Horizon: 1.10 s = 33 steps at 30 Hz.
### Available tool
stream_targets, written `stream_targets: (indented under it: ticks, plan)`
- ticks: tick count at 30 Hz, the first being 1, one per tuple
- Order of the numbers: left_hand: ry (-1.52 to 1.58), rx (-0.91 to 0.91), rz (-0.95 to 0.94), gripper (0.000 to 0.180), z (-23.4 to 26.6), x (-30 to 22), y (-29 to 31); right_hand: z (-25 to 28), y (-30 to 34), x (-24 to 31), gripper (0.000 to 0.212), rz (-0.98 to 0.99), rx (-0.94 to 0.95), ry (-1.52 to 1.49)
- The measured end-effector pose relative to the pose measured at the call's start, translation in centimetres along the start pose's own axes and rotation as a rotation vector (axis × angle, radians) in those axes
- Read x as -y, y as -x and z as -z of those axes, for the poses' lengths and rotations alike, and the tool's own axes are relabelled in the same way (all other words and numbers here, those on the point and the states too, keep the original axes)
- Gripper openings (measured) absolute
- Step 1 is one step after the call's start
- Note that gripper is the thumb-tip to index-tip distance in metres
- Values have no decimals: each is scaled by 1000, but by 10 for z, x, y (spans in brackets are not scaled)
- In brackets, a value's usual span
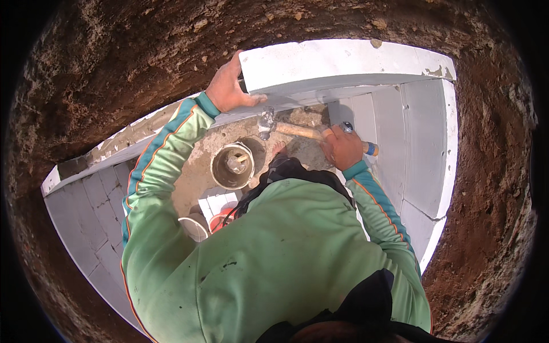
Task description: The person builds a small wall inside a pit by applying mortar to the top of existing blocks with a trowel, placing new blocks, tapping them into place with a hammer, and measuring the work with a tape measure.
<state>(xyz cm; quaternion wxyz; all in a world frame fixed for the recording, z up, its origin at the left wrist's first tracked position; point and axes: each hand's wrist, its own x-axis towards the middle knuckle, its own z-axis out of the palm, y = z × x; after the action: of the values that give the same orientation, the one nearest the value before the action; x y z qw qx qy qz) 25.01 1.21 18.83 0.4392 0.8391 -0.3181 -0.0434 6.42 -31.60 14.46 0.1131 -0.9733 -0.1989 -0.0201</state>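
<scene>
My left hand (233,88) is closed around the left end of a white building block (337,60) on top of the far wall. Its fingers reach over the block's end, and the thumb lies along the inner face. In my right hand (343,147) is a hammer (297,131), gripped by its wooden handle near the blue-banded end. The hammer's mortar-smeared head points left, below the block and apart from it. A small dark, shiny round thing (346,126) shows at the knuckles of my right hand; I cannot make out what it is.
White block walls (423,137) surround me on the left, far and right sides, with brown earth (143,63) close behind them. A mortar-stained bucket (220,178) holding a pale tool stands on the floor. Nearer are a white container (193,228) and a red one (220,220).
</scene>
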Motion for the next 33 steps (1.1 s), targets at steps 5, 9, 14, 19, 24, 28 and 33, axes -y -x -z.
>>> stream_targets:
  ticks: [5, 9, 14, 19, 24, 28, 33]
  plan:
    - [48, -3, -6, 98, 3, -2, -2, -6, -15, -8, 31, -108, 80, 103]
    - [22, 4, 20, 98, -2, -1, -1, 17, -3, 9, 30, -131, 142, -145]
    - [36, 35, 119, 94, 6, -15, 1, 13, -3, 49, 41, -149, 377, -573]
    - [-17, 13, 94, 92, 3, -17, -1, 8, -37, 111, 32, 29, 637, -681]
    - [-69, 38, 34, 92, 6, -11, -1, -4, -48, 133, 33, -327, 524, -1034]
    - [-52, 77, 90, 91, 6, -12, -1, -28, -34, 120, 38, -478, 114, -1059]
    - [-55, 78, 19, 93, 1, 2, -1, -8, -16, 92, 47, -348, 198, -839]
